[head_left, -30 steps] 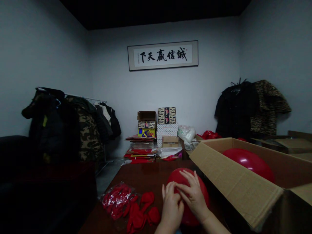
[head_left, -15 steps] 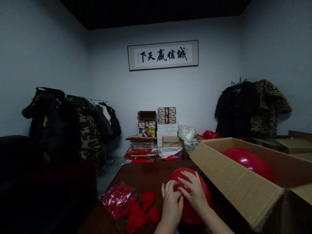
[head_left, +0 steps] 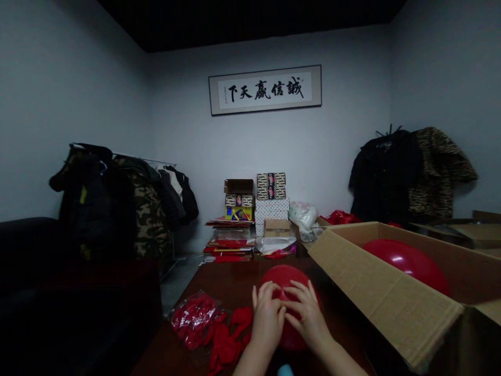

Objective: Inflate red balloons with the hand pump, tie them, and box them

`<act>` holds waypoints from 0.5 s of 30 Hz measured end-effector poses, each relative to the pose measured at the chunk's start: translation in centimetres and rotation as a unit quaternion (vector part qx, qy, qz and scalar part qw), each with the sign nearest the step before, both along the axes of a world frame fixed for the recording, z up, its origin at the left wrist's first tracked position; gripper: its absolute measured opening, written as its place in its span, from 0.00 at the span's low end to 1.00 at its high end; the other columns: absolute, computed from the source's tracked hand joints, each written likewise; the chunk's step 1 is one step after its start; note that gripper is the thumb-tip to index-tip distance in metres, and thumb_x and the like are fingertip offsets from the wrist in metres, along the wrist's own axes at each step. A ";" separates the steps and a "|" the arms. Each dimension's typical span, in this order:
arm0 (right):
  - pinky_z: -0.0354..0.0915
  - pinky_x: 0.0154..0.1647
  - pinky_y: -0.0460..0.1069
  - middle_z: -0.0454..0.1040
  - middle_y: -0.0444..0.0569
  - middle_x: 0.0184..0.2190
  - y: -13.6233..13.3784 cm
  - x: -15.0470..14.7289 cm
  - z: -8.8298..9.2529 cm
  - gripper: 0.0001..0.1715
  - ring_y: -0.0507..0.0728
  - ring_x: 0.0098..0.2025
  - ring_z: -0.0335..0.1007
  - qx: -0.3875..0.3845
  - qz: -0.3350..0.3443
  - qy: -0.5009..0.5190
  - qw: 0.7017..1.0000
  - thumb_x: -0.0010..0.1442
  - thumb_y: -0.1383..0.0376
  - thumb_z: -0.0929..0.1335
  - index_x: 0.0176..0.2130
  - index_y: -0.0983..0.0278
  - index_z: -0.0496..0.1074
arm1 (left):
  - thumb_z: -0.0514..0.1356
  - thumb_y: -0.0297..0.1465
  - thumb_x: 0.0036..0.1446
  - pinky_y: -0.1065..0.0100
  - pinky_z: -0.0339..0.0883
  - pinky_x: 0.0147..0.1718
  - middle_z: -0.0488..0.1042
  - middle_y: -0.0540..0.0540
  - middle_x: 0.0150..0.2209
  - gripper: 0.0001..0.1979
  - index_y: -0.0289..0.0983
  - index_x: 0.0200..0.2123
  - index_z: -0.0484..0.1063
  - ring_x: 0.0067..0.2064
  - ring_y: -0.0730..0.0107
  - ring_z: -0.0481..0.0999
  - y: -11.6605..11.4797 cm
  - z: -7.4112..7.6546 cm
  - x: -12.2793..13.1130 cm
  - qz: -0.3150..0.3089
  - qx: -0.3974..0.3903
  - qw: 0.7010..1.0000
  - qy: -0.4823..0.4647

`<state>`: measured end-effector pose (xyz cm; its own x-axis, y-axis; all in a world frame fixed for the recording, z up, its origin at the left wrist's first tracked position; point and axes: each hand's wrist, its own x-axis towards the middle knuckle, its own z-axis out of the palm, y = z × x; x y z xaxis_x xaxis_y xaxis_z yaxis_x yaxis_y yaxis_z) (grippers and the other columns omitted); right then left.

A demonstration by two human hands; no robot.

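An inflated red balloon (head_left: 287, 274) rests over the dark brown table (head_left: 230, 277), its near side partly covered by my hands. My left hand (head_left: 267, 316) and my right hand (head_left: 307, 316) meet at the balloon's near face. Thumbs and forefingers pinch close together there, apparently at the knot or neck, which is too small to see clearly. The other fingers lie against the balloon. Left of my hands are loose uninflated red balloons (head_left: 225, 347) and a clear plastic bag of red balloons (head_left: 195, 318). Below my wrists shows the tip of a light blue object (head_left: 285, 370).
On the right, an open cardboard box (head_left: 383, 292) holds another inflated red balloon (head_left: 405, 263). Stacked boxes (head_left: 271, 209) and red flat packs (head_left: 229, 250) stand at the back. Coats hang on a rack (head_left: 144, 156) at left and on the right wall.
Both hands and the balloon have shifted slightly left, and the hands are more level with each other. The blue tip shows more. The whole view has moved slightly.
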<state>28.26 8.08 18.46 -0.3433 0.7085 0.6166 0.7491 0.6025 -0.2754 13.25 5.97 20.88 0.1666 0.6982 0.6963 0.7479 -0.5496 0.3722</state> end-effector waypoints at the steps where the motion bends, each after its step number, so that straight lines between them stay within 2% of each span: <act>1: 0.37 0.62 0.74 0.70 0.44 0.51 0.0 -0.2 0.0 0.14 0.61 0.60 0.56 0.005 0.003 0.003 1.000 0.56 0.54 0.63 0.43 0.45 0.71 | 0.59 0.21 0.47 0.36 0.45 0.57 0.73 0.46 0.45 0.09 0.40 0.24 0.74 0.53 0.56 0.66 0.0 0.1 -0.3 -0.003 0.003 1.000 0.004; 8: 0.41 0.63 0.71 0.75 0.41 0.41 0.0 -1.0 0.5 0.11 0.58 0.57 0.59 0.040 0.028 -0.011 0.999 0.58 0.54 0.62 0.36 0.52 0.72 | 0.61 0.24 0.48 0.33 0.47 0.55 0.74 0.47 0.46 0.06 0.41 0.25 0.75 0.54 0.54 0.66 -0.1 0.3 -1.7 -0.033 0.026 0.999 0.034; 15: 0.44 0.62 0.73 0.75 0.39 0.40 -0.5 -1.2 0.9 0.10 0.56 0.56 0.60 0.085 0.050 -0.053 0.994 0.60 0.57 0.60 0.36 0.53 0.70 | 0.62 0.27 0.48 0.30 0.46 0.54 0.73 0.47 0.49 0.05 0.41 0.23 0.74 0.55 0.52 0.65 -1.1 0.7 -2.6 -0.009 0.037 0.997 0.067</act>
